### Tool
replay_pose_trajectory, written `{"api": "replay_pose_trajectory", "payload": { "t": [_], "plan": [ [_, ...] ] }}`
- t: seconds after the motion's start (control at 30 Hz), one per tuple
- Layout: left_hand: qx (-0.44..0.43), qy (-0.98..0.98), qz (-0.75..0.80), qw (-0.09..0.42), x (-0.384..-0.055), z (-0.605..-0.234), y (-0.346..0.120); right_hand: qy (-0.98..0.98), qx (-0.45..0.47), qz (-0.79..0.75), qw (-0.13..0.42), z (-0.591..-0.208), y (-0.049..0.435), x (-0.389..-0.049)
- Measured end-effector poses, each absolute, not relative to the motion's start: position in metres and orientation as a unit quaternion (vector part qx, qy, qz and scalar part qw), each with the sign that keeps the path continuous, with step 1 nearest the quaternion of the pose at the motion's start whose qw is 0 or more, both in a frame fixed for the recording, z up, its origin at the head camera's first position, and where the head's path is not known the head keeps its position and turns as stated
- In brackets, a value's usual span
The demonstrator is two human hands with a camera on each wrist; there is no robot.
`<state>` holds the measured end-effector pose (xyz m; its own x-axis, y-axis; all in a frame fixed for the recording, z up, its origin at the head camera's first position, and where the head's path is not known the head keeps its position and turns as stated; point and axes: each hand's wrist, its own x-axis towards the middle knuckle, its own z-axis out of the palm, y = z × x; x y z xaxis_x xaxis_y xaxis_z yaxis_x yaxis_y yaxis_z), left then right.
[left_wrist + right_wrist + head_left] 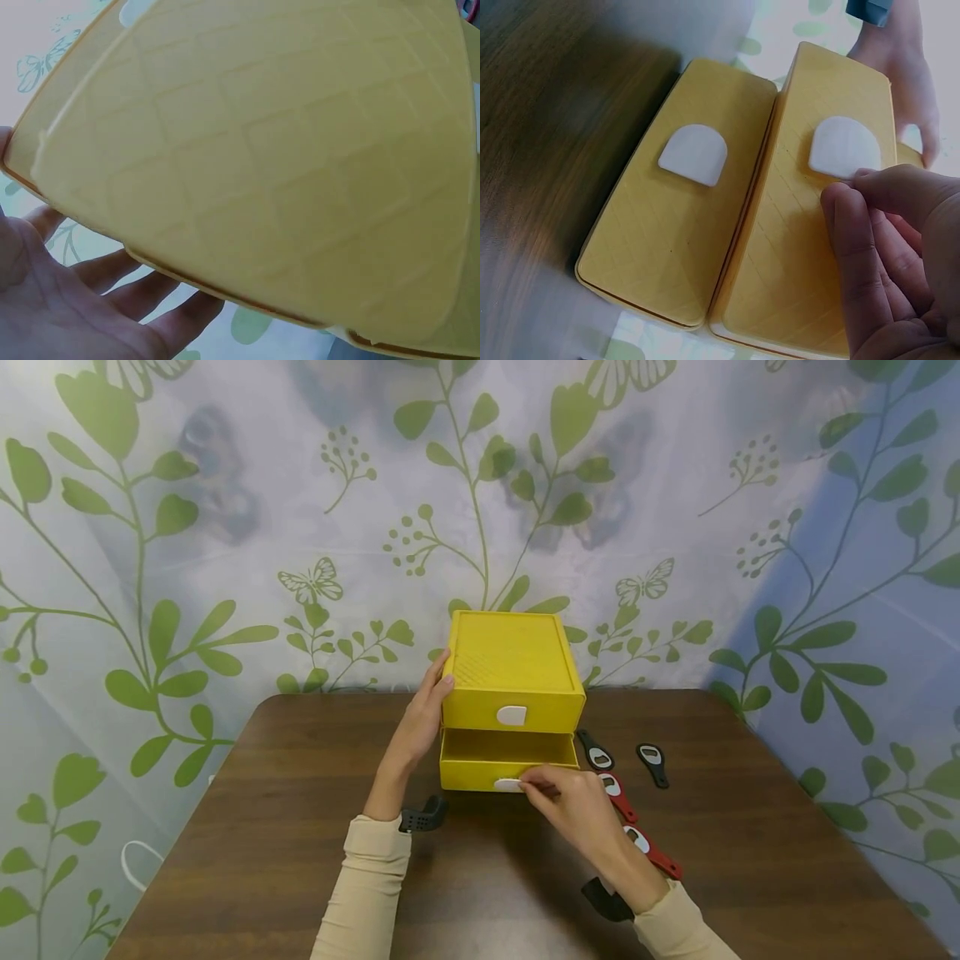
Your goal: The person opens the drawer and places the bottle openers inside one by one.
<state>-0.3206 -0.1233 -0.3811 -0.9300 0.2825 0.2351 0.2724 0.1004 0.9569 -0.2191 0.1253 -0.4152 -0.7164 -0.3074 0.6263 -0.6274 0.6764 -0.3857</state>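
Note:
A yellow two-drawer box (517, 647) stands on the table, its diamond-patterned surface (285, 150) filling the left wrist view. The lower drawer (468, 774) is pulled partway out, and the part of its inside that shows is bare. My right hand (577, 802) pinches the edge of its white pull tab (507, 785) between thumb and finger. On the upper drawer, which sits flush, is another white tab (512, 716). With fingers extended, my left hand (422, 718) rests against the left side of the box. Its fingers (150, 292) run along the panel's edge.
Several bottle openers lie right of the box: a black one (597, 755) near its side, another black one (653, 763) farther right, and red ones (624, 802) close to my right hand. Behind the brown table (315, 752) hangs a leaf-patterned curtain (247, 568).

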Motion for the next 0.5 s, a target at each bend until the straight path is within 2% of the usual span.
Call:
{"api": "replay_pose_trajectory", "payload": {
  "t": [0.5],
  "plan": [
    [0.202,0.757,0.621,-0.006,-0.3203,-0.3819,-0.1250,-0.877,0.275,0.280,0.279,-0.4165,0.1265,-0.2091]
  ]
}}
